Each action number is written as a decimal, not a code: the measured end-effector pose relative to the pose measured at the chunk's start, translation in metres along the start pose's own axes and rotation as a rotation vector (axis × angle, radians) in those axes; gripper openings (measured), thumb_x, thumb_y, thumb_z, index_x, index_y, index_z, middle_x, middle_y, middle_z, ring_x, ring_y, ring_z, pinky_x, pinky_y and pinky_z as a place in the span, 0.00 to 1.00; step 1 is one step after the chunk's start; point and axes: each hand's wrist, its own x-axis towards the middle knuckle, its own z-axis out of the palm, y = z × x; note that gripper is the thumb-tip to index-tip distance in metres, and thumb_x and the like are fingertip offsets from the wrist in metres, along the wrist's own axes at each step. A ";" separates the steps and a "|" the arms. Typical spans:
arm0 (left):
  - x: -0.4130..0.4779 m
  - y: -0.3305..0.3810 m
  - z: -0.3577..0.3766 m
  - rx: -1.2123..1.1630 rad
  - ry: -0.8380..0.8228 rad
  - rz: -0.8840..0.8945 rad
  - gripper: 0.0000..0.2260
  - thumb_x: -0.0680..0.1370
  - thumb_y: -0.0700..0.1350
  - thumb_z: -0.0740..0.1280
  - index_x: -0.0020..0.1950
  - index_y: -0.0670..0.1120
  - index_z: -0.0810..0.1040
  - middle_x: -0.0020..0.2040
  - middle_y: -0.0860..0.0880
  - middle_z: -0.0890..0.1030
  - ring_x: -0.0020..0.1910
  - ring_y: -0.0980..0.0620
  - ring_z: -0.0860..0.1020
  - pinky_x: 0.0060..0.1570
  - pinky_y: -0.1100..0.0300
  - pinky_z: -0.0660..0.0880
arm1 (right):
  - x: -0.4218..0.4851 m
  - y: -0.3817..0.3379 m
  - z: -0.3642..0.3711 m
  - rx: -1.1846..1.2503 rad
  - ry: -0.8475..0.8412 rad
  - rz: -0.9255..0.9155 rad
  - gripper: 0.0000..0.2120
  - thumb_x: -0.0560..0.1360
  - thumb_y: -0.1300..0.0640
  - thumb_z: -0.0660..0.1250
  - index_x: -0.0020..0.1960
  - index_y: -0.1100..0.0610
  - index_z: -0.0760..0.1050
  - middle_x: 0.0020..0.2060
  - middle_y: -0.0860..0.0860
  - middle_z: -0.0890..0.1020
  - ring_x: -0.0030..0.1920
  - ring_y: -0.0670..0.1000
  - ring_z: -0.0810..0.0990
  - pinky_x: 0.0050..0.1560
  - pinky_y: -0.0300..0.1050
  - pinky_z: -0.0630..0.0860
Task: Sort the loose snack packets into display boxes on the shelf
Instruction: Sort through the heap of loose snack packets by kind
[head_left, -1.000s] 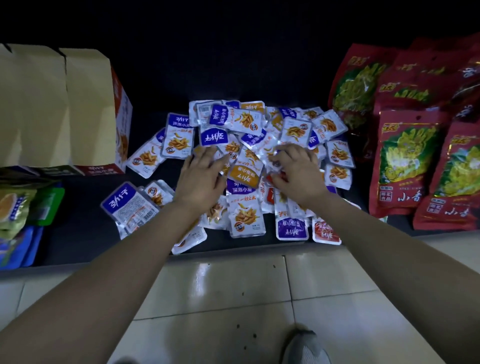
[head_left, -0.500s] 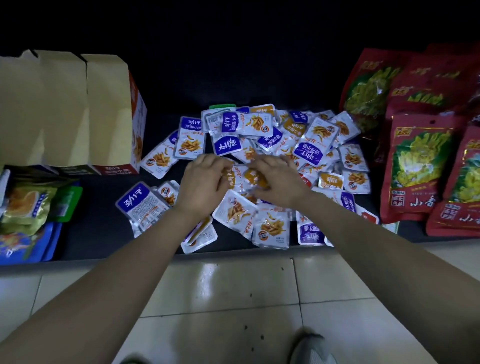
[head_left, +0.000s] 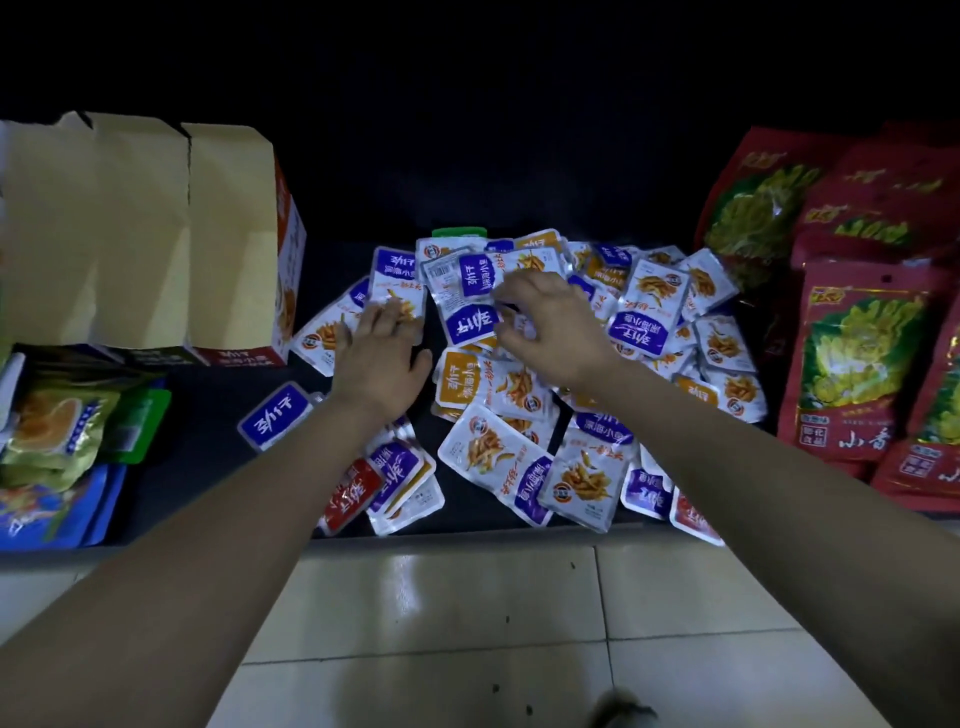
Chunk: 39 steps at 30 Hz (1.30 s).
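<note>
Left hand lies palm down, fingers straight and spread, on the packets nearest the display box; from my feed it grips nothing. Right hand is farther right of the box, over the middle of the heap, its fingers curled down and the thumb tucked in toward a purple-labelled packet. Whether it has truly pinched that packet I cannot tell.

The loose snack packets lie heaped on the dark shelf, starting just right of the box and overlapping one another, with purple, orange and a few red labels mixed. One lone purple packet lies apart from the heap, just in front of the box's right corner. The box stands upright with its tan flaps raised. In front of the box, toward its left end, green-and-yellow bags rest on a blue bag. Well right of the box, past the heap, big red bags lean. Tiled floor runs below the shelf edge.
</note>
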 end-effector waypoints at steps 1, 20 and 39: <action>-0.001 -0.001 0.001 -0.006 0.031 0.026 0.22 0.83 0.52 0.56 0.77 0.51 0.63 0.79 0.47 0.56 0.78 0.46 0.51 0.76 0.45 0.45 | 0.009 -0.001 0.005 -0.025 -0.082 0.003 0.28 0.77 0.41 0.56 0.73 0.51 0.67 0.74 0.52 0.66 0.74 0.53 0.61 0.71 0.53 0.56; 0.009 -0.016 0.000 -0.064 0.177 0.234 0.21 0.78 0.53 0.52 0.61 0.49 0.80 0.59 0.49 0.78 0.63 0.45 0.70 0.62 0.53 0.58 | 0.051 0.003 0.033 -0.124 -0.206 -0.017 0.28 0.81 0.41 0.55 0.78 0.51 0.58 0.78 0.50 0.58 0.78 0.51 0.53 0.74 0.51 0.46; 0.032 -0.031 0.005 -0.089 0.131 0.152 0.19 0.83 0.54 0.58 0.74 0.55 0.68 0.78 0.50 0.62 0.77 0.47 0.55 0.72 0.53 0.49 | 0.122 0.003 0.039 -0.154 0.235 0.178 0.11 0.77 0.59 0.67 0.58 0.59 0.78 0.54 0.58 0.76 0.48 0.60 0.79 0.42 0.51 0.76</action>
